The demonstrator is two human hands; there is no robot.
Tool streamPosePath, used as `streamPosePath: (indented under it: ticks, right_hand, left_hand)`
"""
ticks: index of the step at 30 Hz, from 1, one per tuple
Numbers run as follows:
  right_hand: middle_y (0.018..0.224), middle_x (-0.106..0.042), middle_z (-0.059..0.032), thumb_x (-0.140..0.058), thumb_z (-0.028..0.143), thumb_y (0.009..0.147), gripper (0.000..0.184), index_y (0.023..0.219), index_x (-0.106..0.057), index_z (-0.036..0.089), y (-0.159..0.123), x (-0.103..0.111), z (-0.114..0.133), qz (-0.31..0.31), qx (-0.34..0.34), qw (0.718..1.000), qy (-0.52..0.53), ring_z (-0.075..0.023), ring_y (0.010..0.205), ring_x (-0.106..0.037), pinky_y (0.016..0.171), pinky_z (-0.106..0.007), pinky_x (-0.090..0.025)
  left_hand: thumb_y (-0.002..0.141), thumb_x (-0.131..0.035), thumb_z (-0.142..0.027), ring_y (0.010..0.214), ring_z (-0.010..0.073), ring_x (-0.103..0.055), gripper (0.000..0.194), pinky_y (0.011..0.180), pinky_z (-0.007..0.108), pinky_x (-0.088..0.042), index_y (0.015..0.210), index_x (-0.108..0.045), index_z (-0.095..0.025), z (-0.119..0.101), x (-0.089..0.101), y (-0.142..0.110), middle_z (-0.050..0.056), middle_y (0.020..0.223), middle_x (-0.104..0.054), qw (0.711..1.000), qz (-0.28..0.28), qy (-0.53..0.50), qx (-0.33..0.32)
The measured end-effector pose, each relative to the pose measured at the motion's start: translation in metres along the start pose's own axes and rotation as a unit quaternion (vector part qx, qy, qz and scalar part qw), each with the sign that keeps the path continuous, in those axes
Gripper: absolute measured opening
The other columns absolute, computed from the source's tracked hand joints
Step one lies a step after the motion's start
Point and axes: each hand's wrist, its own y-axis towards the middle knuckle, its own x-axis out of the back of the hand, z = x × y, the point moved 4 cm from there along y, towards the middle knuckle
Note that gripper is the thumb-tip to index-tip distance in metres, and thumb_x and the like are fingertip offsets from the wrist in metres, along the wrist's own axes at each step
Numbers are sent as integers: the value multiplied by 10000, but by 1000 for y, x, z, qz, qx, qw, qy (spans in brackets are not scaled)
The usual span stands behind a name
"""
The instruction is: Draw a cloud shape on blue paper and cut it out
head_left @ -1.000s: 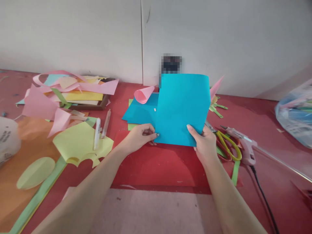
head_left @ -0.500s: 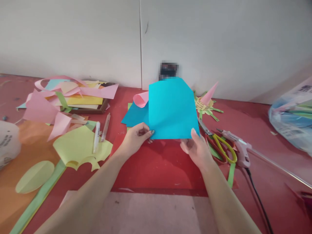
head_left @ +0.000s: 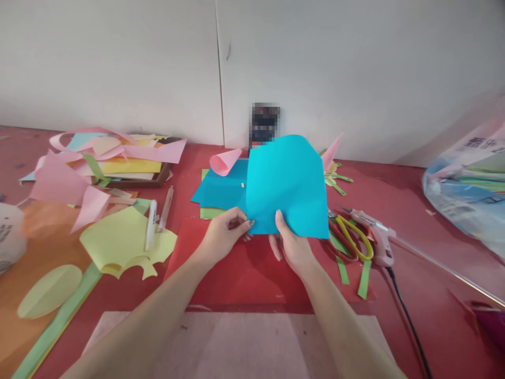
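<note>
A bright blue sheet of paper (head_left: pixel 288 184) with a rounded top is held up between both hands. My left hand (head_left: pixel 226 231) pinches its lower left corner between thumb and fingers. Along the bottom edge, near the middle, my right hand (head_left: pixel 292 245) grips the sheet with the thumb in front and fingers behind. Beneath the hands lies a red sheet (head_left: pixel 240 279). Behind the left hand are darker blue paper pieces (head_left: pixel 223 189), partly covered by the held sheet, and a rolled pink paper cone (head_left: pixel 224 162).
Scissors (head_left: pixel 359 239) and a pink glue gun (head_left: pixel 381 242) with a black cord lie at right, beside a plastic bag (head_left: pixel 469 184). A paper flower (head_left: pixel 335 168) stands behind. At left are paper scraps in a tray (head_left: pixel 158 179), a white marker (head_left: pixel 150 226) and yellow cutouts (head_left: pixel 114 239).
My right hand has slid left along the bottom edge, from the right corner toward the middle. The sheet has shifted slightly right and lower in view, and its top curves more.
</note>
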Motion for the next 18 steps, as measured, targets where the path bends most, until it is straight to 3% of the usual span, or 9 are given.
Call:
streamPosePath:
  ticks: [4, 7, 13, 18]
  right_hand:
    - [279, -348, 102, -447, 574, 831, 374, 723, -479, 217, 6, 11, -3, -64, 16, 996, 61, -75, 203, -281, 292, -210, -208]
    - [336, -390, 112, -477, 588, 805, 358, 883, -493, 238, 10, 22, -4, -94, 39, 992, 72, -83, 205, -314, 271, -206, -218]
    - [358, -383, 90, -498, 554, 812, 377, 655, -455, 214, 11, 39, -6, -123, 40, 991, 40, -70, 234, -360, 280, -200, -265]
    - [487, -469, 68, -477, 535, 829, 330, 758, -525, 217, 9, 40, 1, -106, 54, 992, 38, -76, 285, -437, 288, -209, -331]
  left_hand:
    - [772, -601, -388, 545, 107, -595, 264, 588, 247, -504, 671, -478, -177, 1, 3, 2, -35, 566, -574, 1000, -6, 2, 2]
    - [775, -602, -377, 546, 103, -595, 254, 583, 240, -504, 678, -479, -177, 3, 6, 3, -36, 569, -575, 1000, -9, -3, -1]
    - [773, -601, -374, 547, 103, -595, 253, 580, 241, -505, 678, -473, -178, 2, 12, 4, -37, 572, -566, 1000, -13, -4, -1]
    - [776, -589, -395, 551, 109, -599, 260, 590, 250, -509, 684, -477, -179, 2, 13, 5, -34, 572, -571, 1000, -10, 2, -3]
